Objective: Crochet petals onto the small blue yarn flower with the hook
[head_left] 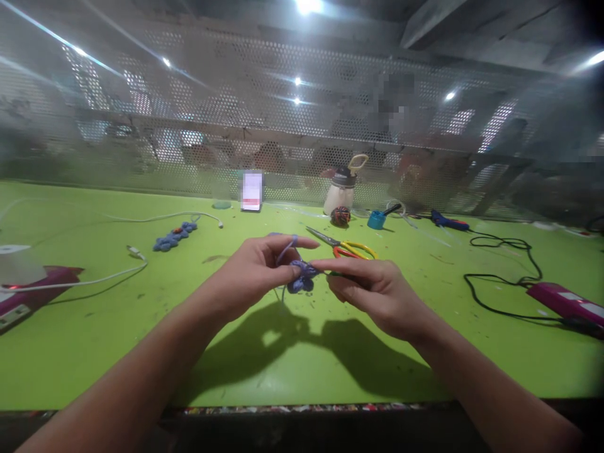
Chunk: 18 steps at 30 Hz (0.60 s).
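Between the thumb and fingers of my left hand (264,261) is a small purple-blue crochet piece (301,280), held above the table. A strand of the same yarn (289,246) loops round my left index finger, which is stretched out. My right hand (372,286) pinches a crochet hook (323,272), mostly hidden by the fingers, with its tip end at the piece. Just behind my right hand lie scissors (342,244) with red and yellow handles. Further left rests a finished-looking blue crocheted strip (174,237) with an orange spot.
On the green table (141,352), a phone (251,190) stands upright at the back. Near it are a bottle (338,192), a dark yarn ball (340,216), a teal pot (376,219) and a blue glue gun (448,221). Power strips (569,304) and cables flank both sides.
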{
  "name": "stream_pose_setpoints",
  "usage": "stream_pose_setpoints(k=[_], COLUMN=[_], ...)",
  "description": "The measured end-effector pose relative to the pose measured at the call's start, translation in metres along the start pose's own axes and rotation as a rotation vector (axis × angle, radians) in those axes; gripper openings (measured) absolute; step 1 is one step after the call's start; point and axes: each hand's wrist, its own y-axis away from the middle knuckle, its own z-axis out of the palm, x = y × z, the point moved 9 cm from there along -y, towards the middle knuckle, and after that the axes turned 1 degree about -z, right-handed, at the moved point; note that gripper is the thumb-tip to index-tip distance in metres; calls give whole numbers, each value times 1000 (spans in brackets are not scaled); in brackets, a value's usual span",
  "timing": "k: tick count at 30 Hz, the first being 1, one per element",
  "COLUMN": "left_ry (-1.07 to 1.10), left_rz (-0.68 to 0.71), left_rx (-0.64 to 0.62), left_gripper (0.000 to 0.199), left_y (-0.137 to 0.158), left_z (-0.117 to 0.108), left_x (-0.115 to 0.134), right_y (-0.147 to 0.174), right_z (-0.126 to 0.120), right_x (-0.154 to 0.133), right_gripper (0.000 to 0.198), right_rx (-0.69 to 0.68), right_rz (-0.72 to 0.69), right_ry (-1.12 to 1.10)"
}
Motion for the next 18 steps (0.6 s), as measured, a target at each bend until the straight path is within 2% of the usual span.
stream_pose_setpoints(k=[5,9,14,18], left_ry=[56,61,60,87], left_rz=[-6,-17,-24,-59], left_rx=[32,24,-22,-36], left_gripper=[33,33,57,55], left_y=[2,2,2,-1], left_z=[-1,0,5,4], left_x=[3,1,-2,-7], right_y=[-2,-2,-1,0], right_z=[-1,-3,-2,-2], right_x=[7,9,5,5], right_gripper=[33,34,38,34], right_rx=[34,52,37,54], right_rz=[36,41,16,45], right_ry=[-100,-97,-89,-58])
